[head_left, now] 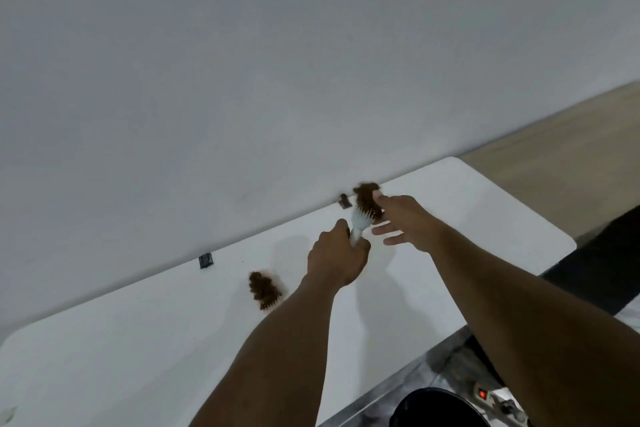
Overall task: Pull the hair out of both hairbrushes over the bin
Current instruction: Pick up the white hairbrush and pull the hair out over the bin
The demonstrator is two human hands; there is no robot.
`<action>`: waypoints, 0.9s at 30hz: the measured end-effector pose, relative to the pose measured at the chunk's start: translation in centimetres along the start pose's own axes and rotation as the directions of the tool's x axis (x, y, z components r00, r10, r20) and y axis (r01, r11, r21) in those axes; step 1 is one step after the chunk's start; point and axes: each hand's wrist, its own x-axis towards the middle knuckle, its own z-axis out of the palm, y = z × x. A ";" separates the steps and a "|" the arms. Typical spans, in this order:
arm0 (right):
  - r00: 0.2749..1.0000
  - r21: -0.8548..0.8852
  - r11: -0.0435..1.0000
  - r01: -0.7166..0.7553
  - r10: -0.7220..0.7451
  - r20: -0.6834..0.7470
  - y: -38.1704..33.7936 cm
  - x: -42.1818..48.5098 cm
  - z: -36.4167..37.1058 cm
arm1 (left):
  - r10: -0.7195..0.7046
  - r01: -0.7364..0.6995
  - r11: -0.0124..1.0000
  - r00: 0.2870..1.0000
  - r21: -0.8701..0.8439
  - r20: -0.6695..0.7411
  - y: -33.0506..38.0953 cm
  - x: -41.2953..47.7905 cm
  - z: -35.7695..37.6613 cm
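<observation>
Lying beside hands: second hair-clogged brush.

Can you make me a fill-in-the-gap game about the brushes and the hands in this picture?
1. The left hand holds the white hairbrush by its ____.
2. The second hairbrush lies on the white ____.
3. The hair on both brushes is ____ in colour.
4. The black bin sits at the ____ edge of the picture.

Missing words: handle; table; brown; bottom
</observation>
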 end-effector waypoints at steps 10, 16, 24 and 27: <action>0.959 0.158 0.980 0.120 -0.073 -0.273 -0.1 -4.9 -13.4 | 0.326 -0.327 0.943 0.945 0.055 0.032 11.1 -0.6 3.6; 0.930 0.262 0.965 0.008 0.089 -0.358 9.0 -5.2 -16.6 | 0.414 -0.425 0.898 0.903 0.109 0.112 11.1 -3.3 11.5; 0.891 0.361 0.932 -0.019 0.180 -0.418 23.5 -6.8 -17.5 | 0.533 -0.557 0.826 0.820 0.080 0.206 7.1 -8.1 23.5; 0.870 0.309 0.951 0.010 0.144 -0.472 28.7 -6.9 -17.6 | 0.591 -0.613 0.784 0.786 0.101 0.183 5.1 -9.7 27.7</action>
